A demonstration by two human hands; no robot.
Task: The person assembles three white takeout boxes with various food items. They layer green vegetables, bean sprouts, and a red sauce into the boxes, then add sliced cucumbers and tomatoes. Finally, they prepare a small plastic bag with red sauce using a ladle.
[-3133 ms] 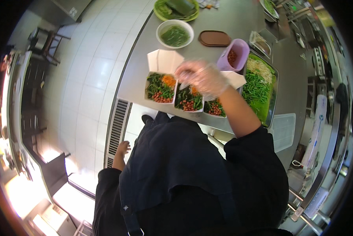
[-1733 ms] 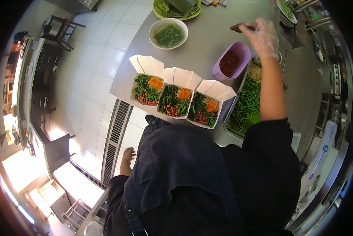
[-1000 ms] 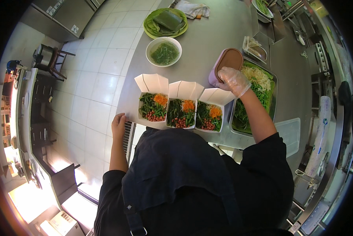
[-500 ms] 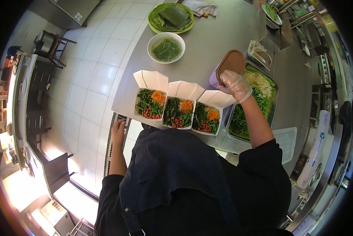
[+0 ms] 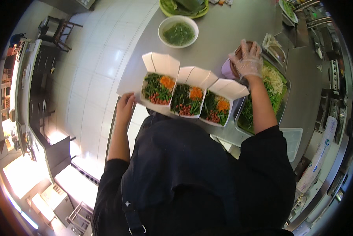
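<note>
My right hand [image 5: 247,62], in a clear plastic glove, lies spread over the brown lid [image 5: 237,59] of a purple tub [image 5: 226,69]. My bare left hand [image 5: 126,103] is by the table's left edge, fingers loosely bent, with nothing visible in it. Between my hands stand three white takeaway boxes with raised flaps: a left box [image 5: 160,62], a middle box [image 5: 196,74] and a right box [image 5: 231,89]. Each contains dark greens, cut green beans, peanuts and shredded orange topping. A metal tray [image 5: 287,94] of greens and pale sprouts sits right of the tub.
Beyond the boxes are a white bowl [image 5: 161,34] of greens in liquid and a green plate [image 5: 202,15] with leaves. A clear packet [image 5: 274,48] lies behind the tray. Near my right elbow is a translucent plastic lid [image 5: 292,143]. The steel table [image 5: 219,29] carries these things.
My right hand has spread its fingers flat on the tub's lid after curling at its near edge. My left hand has risen toward the table edge. The whole view has shifted.
</note>
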